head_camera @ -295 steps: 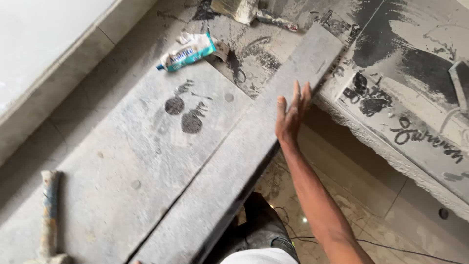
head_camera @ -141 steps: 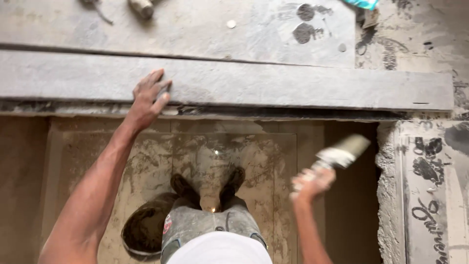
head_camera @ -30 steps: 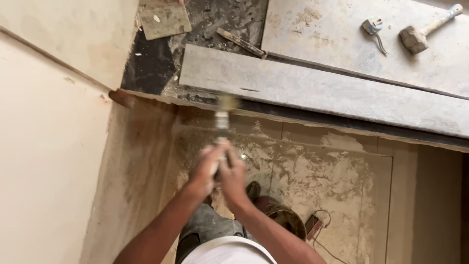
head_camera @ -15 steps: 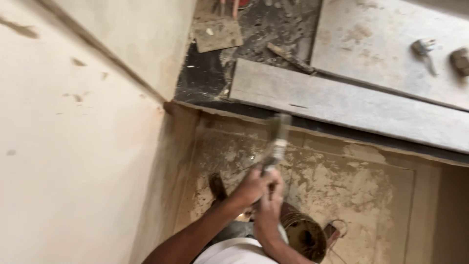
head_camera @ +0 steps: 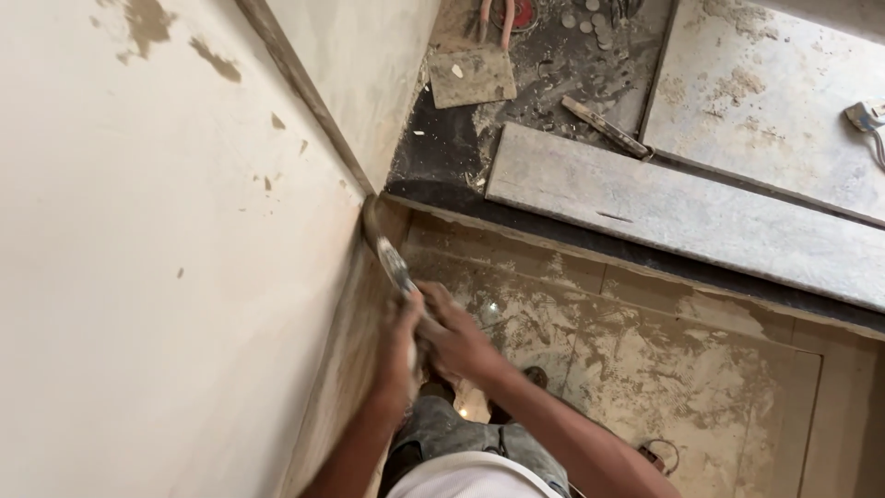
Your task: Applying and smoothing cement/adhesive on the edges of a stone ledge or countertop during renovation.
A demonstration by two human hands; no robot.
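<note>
Both hands, the left hand (head_camera: pixel 401 337) and the right hand (head_camera: pixel 456 337), are closed together round the handle of a brush (head_camera: pixel 387 254), whose bristles press into the corner where the pale wall (head_camera: pixel 166 277) meets the dark ledge (head_camera: pixel 442 152). Beyond it, a long grey stone strip (head_camera: pixel 682 212) lies along the ledge's front edge, with a small square tile piece (head_camera: pixel 472 76) near the far corner.

Cream wall (head_camera: pixel 138 277) showing brown mortar flecks. Grey slab (head_camera: pixel 682 217) lying mottled, dust-streaked. Floor tiles (head_camera: pixel 664 369) looking beige, smeared tan. Ledge (head_camera: pixel 442 157) showing black. Brush (head_camera: pixel 387 254) showing grey bristles.
</note>
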